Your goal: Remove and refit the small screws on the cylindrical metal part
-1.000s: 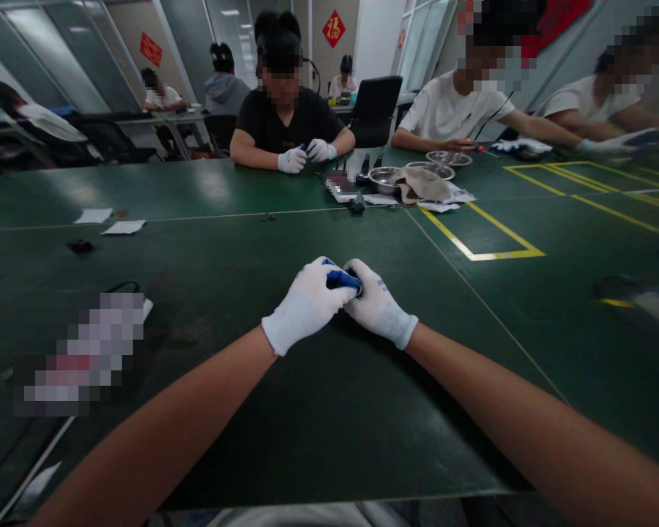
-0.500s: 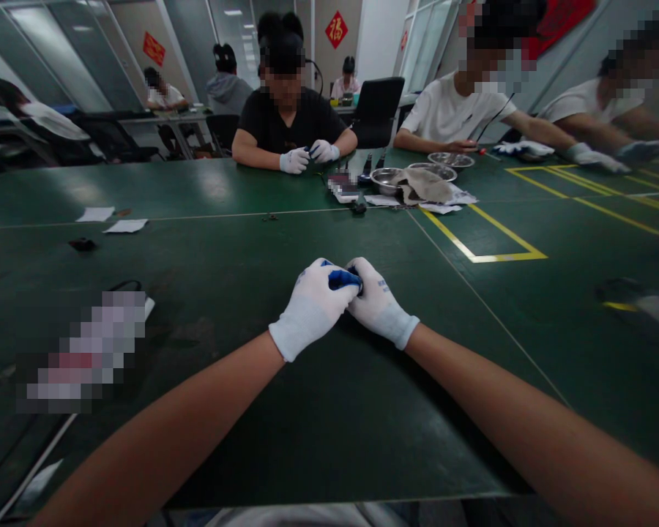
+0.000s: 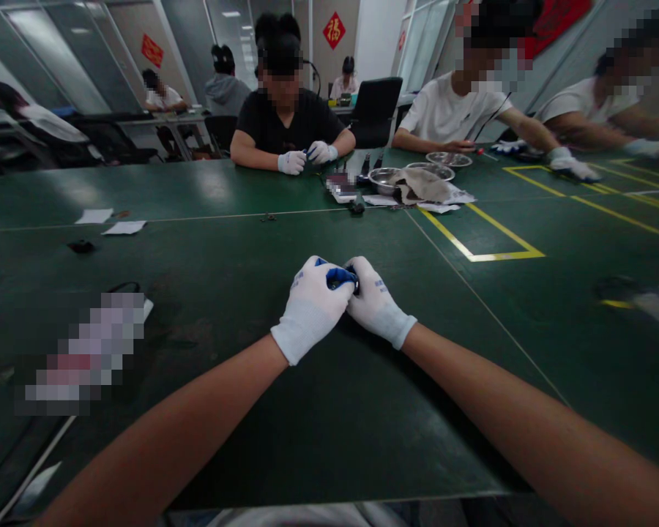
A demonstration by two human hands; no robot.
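Note:
My left hand (image 3: 317, 304), in a white glove with blue fingers, is curled closed near the middle of the green table (image 3: 285, 439). My right hand (image 3: 374, 301), gloved alike, meets it at the fingertips, also closed. Between the fingers of both hands a small dark object (image 3: 354, 282) shows in part. The fingers cover most of it, so I cannot make out what it is.
At the left lies a blurred-out pale object (image 3: 91, 351) with cables. Papers (image 3: 125, 228) and a small black item (image 3: 81, 247) sit beyond. Metal bowls (image 3: 384, 181), a cloth (image 3: 414, 185) and yellow tape (image 3: 505, 256) are farther off. Gloved people sit across.
My hands stay together, with only a slight shift of the left hand and wrist. At the upper right, a person's gloved hand has moved left over the taped area.

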